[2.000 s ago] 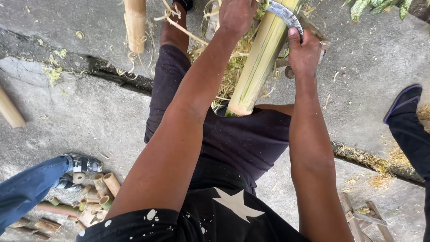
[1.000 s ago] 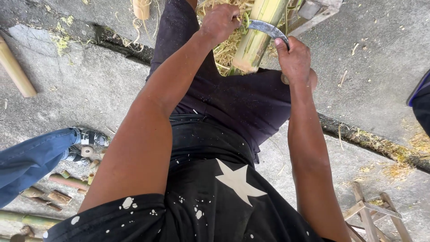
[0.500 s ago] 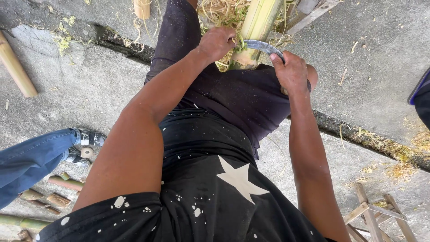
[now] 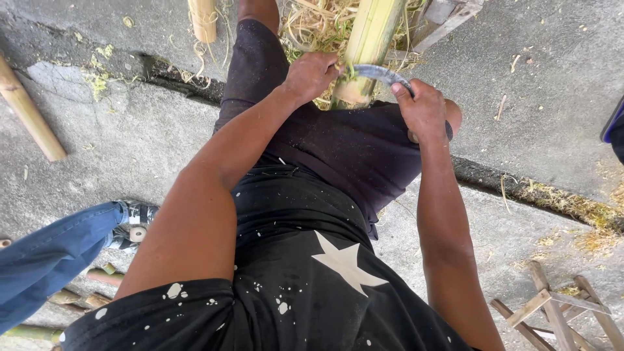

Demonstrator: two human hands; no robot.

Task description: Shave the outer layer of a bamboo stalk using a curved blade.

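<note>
The person is wearing a black short-sleeved shirt (image 4: 305, 286) bearing a pale star print (image 4: 344, 261) and scattered white paint flecks, with dark shorts (image 4: 338, 146). Both arms are showing bare below the sleeves.

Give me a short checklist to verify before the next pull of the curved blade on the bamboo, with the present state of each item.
1. Left hand grips one end of the curved blade: ok.
2. Right hand grips the other end: ok.
3. Blade lies across the bamboo pole: ok.
4. Pole end rests against the lap: ok.
5. Blade edge sharp: cannot tell.
6. Another person's leg is away from the blade: ok.
</note>
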